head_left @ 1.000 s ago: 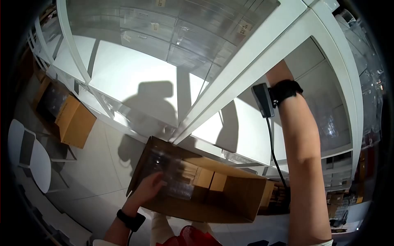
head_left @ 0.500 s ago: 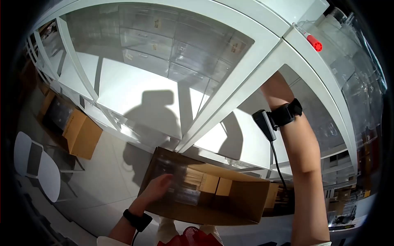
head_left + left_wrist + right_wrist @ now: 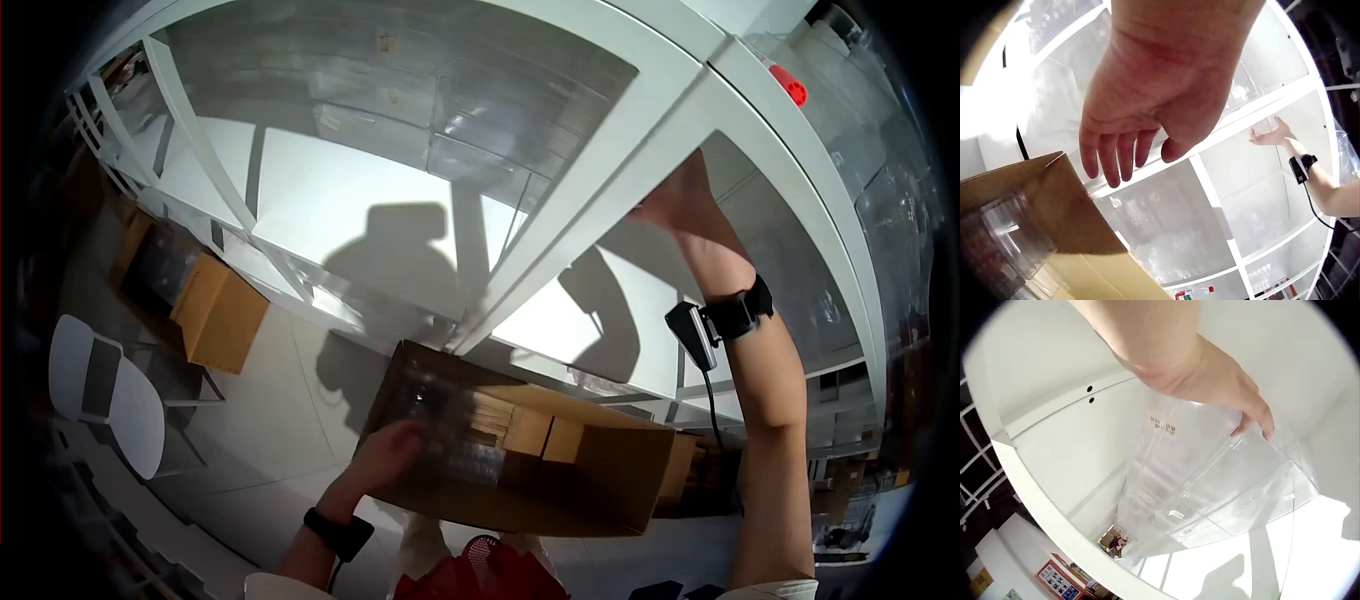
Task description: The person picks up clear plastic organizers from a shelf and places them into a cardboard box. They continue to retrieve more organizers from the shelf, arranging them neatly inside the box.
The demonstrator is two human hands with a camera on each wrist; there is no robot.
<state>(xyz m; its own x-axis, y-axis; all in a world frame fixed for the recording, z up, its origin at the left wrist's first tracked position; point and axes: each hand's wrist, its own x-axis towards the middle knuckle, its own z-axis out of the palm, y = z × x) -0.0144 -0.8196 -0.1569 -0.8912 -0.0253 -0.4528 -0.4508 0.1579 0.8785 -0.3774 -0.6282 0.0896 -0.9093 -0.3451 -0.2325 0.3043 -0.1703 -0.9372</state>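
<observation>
My right hand [image 3: 688,208] reaches inside a white-framed cabinet [image 3: 560,235]. In the right wrist view its fingers curl over the upper edge of a clear plastic drawer box [image 3: 1192,440] with small paper labels, one of a stacked row. My left hand [image 3: 388,455] hangs over the left end of a brown cardboard box [image 3: 615,470], holding nothing. Its fingers are loosely bent in the left wrist view. Inside the carton are clear plastic containers [image 3: 1010,228] and smaller brown cardboard pieces [image 3: 490,420].
White shelf boards [image 3: 330,190] cross the cabinet, with an upright post [image 3: 580,205] between its bays. Another carton [image 3: 228,315] and a white chair [image 3: 125,410] stand at the left. A red-capped thing [image 3: 790,86] lies on the cabinet's top at right.
My right hand has drawn back toward me and come into sight past the cabinet frame. The left hand stays over the carton, while the head view has shifted slightly.
</observation>
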